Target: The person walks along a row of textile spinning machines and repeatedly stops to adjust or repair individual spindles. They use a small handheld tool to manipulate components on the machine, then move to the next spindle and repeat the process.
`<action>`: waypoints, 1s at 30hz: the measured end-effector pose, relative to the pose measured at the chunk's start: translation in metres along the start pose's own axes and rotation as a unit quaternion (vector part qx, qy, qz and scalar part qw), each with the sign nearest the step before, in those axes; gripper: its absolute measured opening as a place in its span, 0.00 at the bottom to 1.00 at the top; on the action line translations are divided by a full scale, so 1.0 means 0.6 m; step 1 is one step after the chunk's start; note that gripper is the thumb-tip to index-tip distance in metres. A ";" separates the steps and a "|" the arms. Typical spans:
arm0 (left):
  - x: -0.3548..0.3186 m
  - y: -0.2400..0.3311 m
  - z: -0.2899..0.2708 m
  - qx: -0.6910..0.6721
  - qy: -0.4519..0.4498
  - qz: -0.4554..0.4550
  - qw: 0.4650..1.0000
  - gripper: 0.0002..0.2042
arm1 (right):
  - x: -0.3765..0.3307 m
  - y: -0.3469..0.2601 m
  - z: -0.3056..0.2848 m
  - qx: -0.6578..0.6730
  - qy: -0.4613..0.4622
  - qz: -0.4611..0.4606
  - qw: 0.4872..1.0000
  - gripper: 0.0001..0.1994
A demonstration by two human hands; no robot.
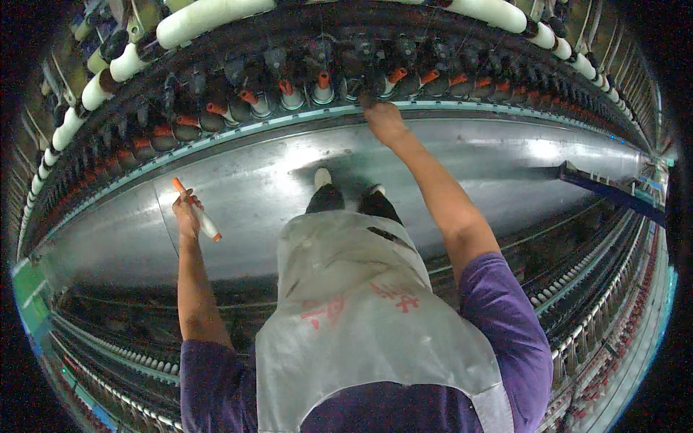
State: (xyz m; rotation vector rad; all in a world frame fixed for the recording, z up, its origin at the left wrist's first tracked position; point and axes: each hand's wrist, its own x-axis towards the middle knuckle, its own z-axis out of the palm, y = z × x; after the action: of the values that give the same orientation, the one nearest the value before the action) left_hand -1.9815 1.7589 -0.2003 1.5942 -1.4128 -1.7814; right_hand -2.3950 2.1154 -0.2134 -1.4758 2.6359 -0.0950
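Beyond a whitish apron (pixel 346 281) and purple sleeves (pixel 505 310), a worker's L hand (pixel 186 209) clasps a white, orange-ended bobbin (pixel 206 223), fingers wrapped round its middle, over a shiny grey floor (pixel 476 162). Farther out, the R hand (pixel 387 121) is up at a pale rail (pixel 447 106) (fingertips partly hidden; can't tell if they grasp anything), nr. a curving row of orange-tipped bobbins (pixel 323 90), w/ fat white rollers (pixel 213 22) along the far top.
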 end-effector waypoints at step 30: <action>0.025 0.029 -0.008 0.030 0.115 0.122 0.985 0.17 | 0.006 0.005 -0.011 0.048 0.132 0.013 0.990 0.14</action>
State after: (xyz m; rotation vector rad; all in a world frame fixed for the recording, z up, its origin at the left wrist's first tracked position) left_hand -1.9874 1.7372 -0.1930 1.5257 -1.4890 -1.3813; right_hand -2.4002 2.1137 -0.2076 -1.4878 2.8056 -0.4384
